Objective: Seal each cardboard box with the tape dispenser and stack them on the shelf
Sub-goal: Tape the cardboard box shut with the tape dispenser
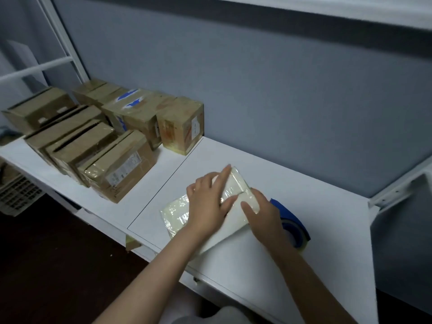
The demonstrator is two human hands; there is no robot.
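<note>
A flat white box [177, 215] covered in glossy clear tape lies on the white shelf surface [304, 183] in front of me. My left hand [207, 203] presses flat on its top, fingers spread toward the far end. My right hand [259, 212] rests on the box's right side, fingers bent over a white flap. A blue tape dispenser [293, 220] with a clear tape roll sits just right of my right hand, partly hidden by my wrist.
Several brown cardboard boxes [117, 164] stand in rows at the left of the shelf, one [180, 123] nearest the grey back wall. A white metal frame [58, 36] rises at the far left. A white bracket [397, 192] sits at the right.
</note>
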